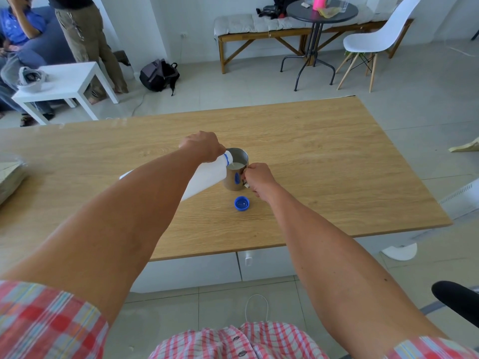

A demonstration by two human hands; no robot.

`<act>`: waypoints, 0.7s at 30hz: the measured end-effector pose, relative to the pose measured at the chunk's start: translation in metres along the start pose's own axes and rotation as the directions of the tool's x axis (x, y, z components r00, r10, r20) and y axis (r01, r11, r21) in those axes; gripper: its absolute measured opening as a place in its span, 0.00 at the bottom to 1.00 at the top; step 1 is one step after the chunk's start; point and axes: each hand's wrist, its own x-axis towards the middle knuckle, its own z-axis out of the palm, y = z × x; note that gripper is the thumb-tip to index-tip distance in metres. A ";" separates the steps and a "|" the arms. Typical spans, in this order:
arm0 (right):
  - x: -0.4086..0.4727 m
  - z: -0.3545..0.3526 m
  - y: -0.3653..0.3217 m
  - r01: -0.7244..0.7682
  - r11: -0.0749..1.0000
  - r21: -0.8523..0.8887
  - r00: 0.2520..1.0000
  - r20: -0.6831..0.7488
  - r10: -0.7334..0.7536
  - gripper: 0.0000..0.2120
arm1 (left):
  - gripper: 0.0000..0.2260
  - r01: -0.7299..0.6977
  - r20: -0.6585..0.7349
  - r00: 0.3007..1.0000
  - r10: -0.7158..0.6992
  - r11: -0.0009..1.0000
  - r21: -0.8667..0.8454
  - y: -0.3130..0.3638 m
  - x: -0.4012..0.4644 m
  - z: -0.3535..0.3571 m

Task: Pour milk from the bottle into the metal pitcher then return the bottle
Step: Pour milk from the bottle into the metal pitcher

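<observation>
Light wooden table [324,156] over pale tiled floor, white drawer fronts below its near edge. Near the middle of the table, metal pitcher [236,170] standing upright, a blue oval mark on its side, milk pooled white inside. White plastic bottle [204,177] tilted steeply, neck with a blue ring resting at the pitcher's left rim, thin white stream falling from the mouth into the pitcher. Left hand [203,146] clenched around the upper part of the bottle near the neck, knuckles up, bottle base hidden behind the left forearm. Right hand [258,178] curled around the pitcher's handle on the right side, fingers pinching it, pitcher bottom flat on the table. Blue cap [242,203] lying open side up on the table just in front of the pitcher, apart from both hands. Red and white checked sleeves and shirt front at the bottom edge. Farther back: small white side table [67,81] at left with two people beside it, black backpack [159,75] on the floor, wooden bench [261,35] with grey cushions along the wall, round black table [322,11] carrying a pink object, white chair [381,37] at right.
</observation>
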 end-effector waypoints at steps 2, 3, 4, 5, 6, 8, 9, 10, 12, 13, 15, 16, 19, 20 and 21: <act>0.000 0.000 0.000 -0.001 1.000 0.003 1.000 0.003 0.001 0.10 | 0.13 0.003 0.000 1.000 -0.003 1.000 -0.001 0.000 0.000 0.000; 0.000 0.000 0.000 -0.002 1.000 0.004 1.000 0.005 0.002 0.10 | 0.13 0.004 0.000 1.000 -0.004 1.000 0.000 0.000 0.000 0.000; 0.000 0.000 0.000 -0.003 1.000 0.004 1.000 0.005 0.003 0.11 | 0.13 0.005 0.001 1.000 -0.005 1.000 0.001 0.000 0.001 0.000; 0.001 0.001 0.000 -0.005 1.000 0.005 1.000 0.005 0.005 0.11 | 0.13 0.007 0.003 1.000 -0.007 1.000 0.002 0.000 0.001 0.001; 0.001 0.001 0.000 -0.008 1.000 0.007 1.000 0.006 0.007 0.11 | 0.13 0.008 0.004 1.000 -0.008 1.000 0.002 0.000 0.001 0.001; 0.001 0.001 0.000 -0.011 1.000 0.008 1.000 0.009 0.011 0.11 | 0.14 0.007 0.007 1.000 -0.007 1.000 0.000 0.000 0.002 0.001; 0.001 0.001 0.000 -0.012 1.000 0.006 1.000 0.011 0.012 0.11 | 0.14 0.007 0.010 1.000 -0.007 1.000 -0.001 0.000 0.002 0.001; 0.001 0.001 0.000 -0.013 1.000 0.005 1.000 0.012 0.013 0.11 | 0.14 0.005 0.011 1.000 -0.005 1.000 0.001 0.000 0.003 0.001; 0.001 0.000 0.000 -0.014 1.000 0.003 1.000 0.014 0.014 0.10 | 0.14 0.003 0.012 1.000 -0.003 1.000 0.005 0.000 0.003 0.000; 0.000 0.000 0.000 -0.013 1.000 0.001 1.000 0.013 0.013 0.10 | 0.14 0.003 0.014 1.000 -0.003 1.000 0.005 0.000 0.003 0.000; 0.001 0.000 0.000 -0.014 1.000 0.001 1.000 0.013 0.014 0.11 | 0.15 0.002 0.014 1.000 -0.002 1.000 0.008 -0.001 0.004 0.000; 0.001 0.000 0.000 -0.015 1.000 0.002 1.000 0.013 0.015 0.11 | 0.15 -0.001 0.012 1.000 0.000 1.000 0.009 -0.001 0.004 0.000; 0.000 0.000 -0.001 -0.018 1.000 0.007 1.000 0.014 0.018 0.10 | 0.15 0.000 0.011 1.000 0.000 1.000 0.009 -0.001 0.004 0.000; 0.000 0.001 -0.001 -0.019 1.000 0.006 1.000 0.014 0.018 0.10 | 0.15 0.000 0.012 1.000 0.000 1.000 0.011 -0.001 0.003 0.000; 0.000 0.001 -0.001 -0.019 1.000 0.005 1.000 0.013 0.019 0.10 | 0.14 0.001 0.013 1.000 -0.001 1.000 0.013 -0.001 0.003 0.000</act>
